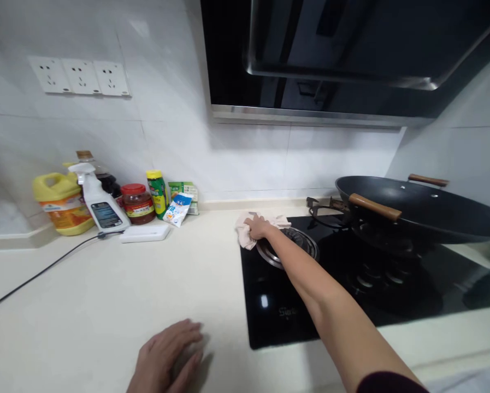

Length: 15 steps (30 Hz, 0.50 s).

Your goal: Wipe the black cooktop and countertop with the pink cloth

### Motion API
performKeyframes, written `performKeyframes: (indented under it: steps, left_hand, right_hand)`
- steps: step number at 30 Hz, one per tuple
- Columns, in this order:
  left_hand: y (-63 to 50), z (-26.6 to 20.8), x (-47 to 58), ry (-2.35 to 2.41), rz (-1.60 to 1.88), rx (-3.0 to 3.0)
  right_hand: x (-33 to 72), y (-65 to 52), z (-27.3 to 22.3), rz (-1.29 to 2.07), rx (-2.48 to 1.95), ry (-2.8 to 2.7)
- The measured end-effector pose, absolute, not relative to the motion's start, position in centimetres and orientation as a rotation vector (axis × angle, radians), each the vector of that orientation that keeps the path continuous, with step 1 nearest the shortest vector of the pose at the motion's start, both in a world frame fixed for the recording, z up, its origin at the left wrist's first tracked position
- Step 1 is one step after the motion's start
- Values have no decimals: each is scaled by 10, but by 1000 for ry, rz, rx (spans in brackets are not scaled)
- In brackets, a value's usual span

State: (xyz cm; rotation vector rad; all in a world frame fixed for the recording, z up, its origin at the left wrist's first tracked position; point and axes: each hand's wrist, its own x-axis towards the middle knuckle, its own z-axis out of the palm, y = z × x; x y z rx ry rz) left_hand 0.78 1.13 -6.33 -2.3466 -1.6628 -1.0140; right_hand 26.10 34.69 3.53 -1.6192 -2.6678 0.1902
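My right hand (258, 226) is closed on a pale pink cloth (245, 231), pressed at the back left corner of the black glass gas stove (269, 322). Beneath my right forearm lies the round left burner (306, 243), partly hidden by the arm. My left hand (166, 352) hovers over or rests on the white countertop (204, 284), left of the stove; which of the two I cannot tell. Its fingers are stretched out, the thumb apart, with nothing in them.
A large black wok (425, 210) with wooden handles sits on the right burner. A pot support (326, 215) stands behind. Along the back left are a yellow jug (58, 191), spray bottle (101, 199), red-lidded jar (137, 204) and white box (145, 233). The range hood (318, 109) overhangs the stove.
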Motion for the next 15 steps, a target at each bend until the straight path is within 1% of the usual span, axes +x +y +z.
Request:
performKeyframes:
  steps: [8, 15]
  left_hand:
    - [4, -39, 27, -1876, -1004, -2339]
    - [2, -27, 32, -1957, -1092, -2351]
  right_hand:
    - [266, 251, 42, 226, -1346, -2866]
    - [316, 191, 36, 171, -1387, -2738]
